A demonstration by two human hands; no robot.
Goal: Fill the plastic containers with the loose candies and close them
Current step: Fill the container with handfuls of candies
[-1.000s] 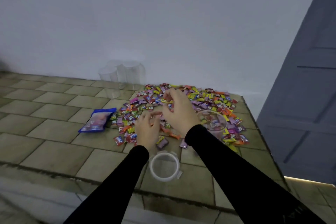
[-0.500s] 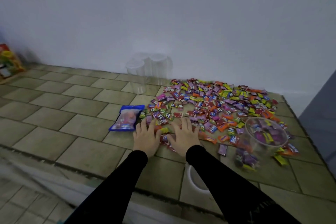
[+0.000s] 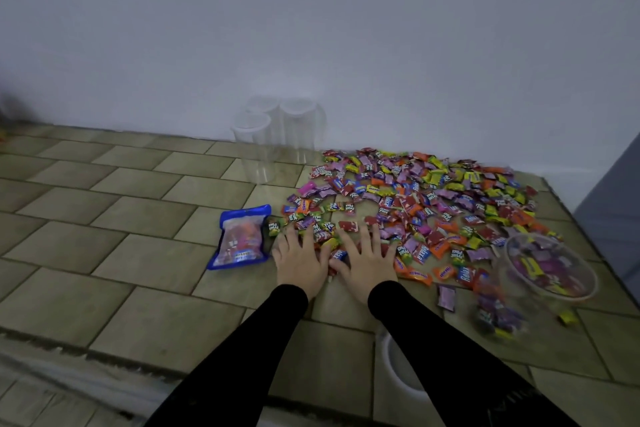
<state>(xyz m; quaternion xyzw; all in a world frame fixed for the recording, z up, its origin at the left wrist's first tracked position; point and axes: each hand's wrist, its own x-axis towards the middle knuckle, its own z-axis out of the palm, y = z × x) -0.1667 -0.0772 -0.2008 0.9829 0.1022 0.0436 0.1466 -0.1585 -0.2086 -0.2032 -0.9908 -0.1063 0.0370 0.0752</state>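
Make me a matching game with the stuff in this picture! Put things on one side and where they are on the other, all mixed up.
Things:
1. blue packet
2. empty clear containers
3. container with candies inside
4. white lid

Places:
A. back by the wall
B. far right of the candy pile
C. just left of the left hand
D. near edge, partly under the right sleeve

Pairs: 1-C, 2-A, 3-B, 4-D

Dim, flat light; soft overall; right edge blurred, wide-angle bowing.
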